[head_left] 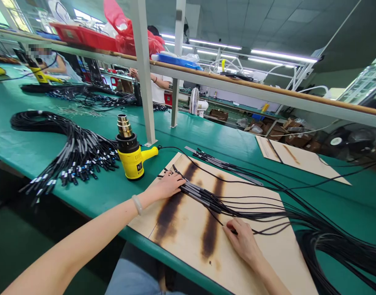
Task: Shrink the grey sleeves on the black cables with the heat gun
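Observation:
Several black cables with grey sleeves (200, 194) lie side by side across a scorched wooden board (188, 229). My left hand (168, 185) rests over their left ends, fingers stretched out and lying on the cables. Closer to me, my right hand (241, 237) is closed around one black cable, pinching it below the row; its fingertips are partly hidden. A yellow heat gun (131, 157) stands nozzle up on the green table, left of the board. From the board the cables run right into a large black coil (338, 250).
A bundle of finished-looking black cables (80, 147) lies on the green table (98, 196) at left. Behind the board are more cables and a metal ruler (249, 179). A second board (298, 159) lies at right. A post (143, 73) carries the overhead shelf. Other people work behind.

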